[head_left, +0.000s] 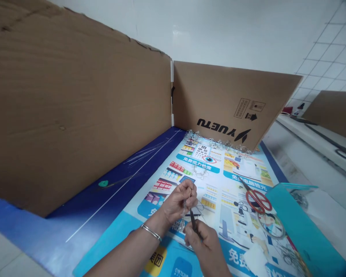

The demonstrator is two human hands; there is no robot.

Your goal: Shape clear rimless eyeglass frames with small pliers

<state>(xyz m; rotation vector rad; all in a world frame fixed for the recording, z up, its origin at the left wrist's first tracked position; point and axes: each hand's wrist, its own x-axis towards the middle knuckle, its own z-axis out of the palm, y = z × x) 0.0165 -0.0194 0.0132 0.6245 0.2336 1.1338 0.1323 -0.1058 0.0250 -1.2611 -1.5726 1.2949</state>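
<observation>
Right hand (206, 246) with black tool (193, 220) pointing up-left

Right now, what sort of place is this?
Probably a makeshift workbench in a tiled room: cardboard panels stand around a printed poster laid as a work surface, with red-handled scissors on it and white wall tiles behind.

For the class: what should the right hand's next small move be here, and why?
Probably bring the dark slim tool onto the clear strand, since the left hand pinches that strand and the right hand holds the tool right beside it.
</observation>
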